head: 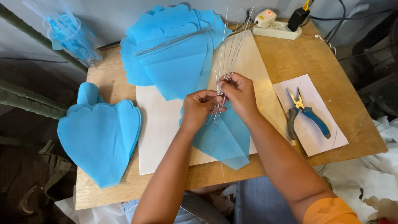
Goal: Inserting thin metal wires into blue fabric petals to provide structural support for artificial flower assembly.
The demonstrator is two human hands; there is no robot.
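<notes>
My left hand (199, 108) and my right hand (238, 93) meet over the middle of a wooden table (290, 62). Both pinch a bundle of thin silver wires (229, 49) that fans upward and away from me. Under the hands lies a blue petal-shaped paper piece (226, 141), pointed end toward me, on a white sheet (159, 124). A beige sheet (257, 70) lies partly beneath my right hand.
A stack of large blue petals (174, 49) with more wires on top sits at the back. Another petal stack (99, 137) overhangs the left edge. Blue-handled pliers (304, 112) rest on white paper at right. A power strip (275, 27) sits at the back right, a plastic bag (70, 33) back left.
</notes>
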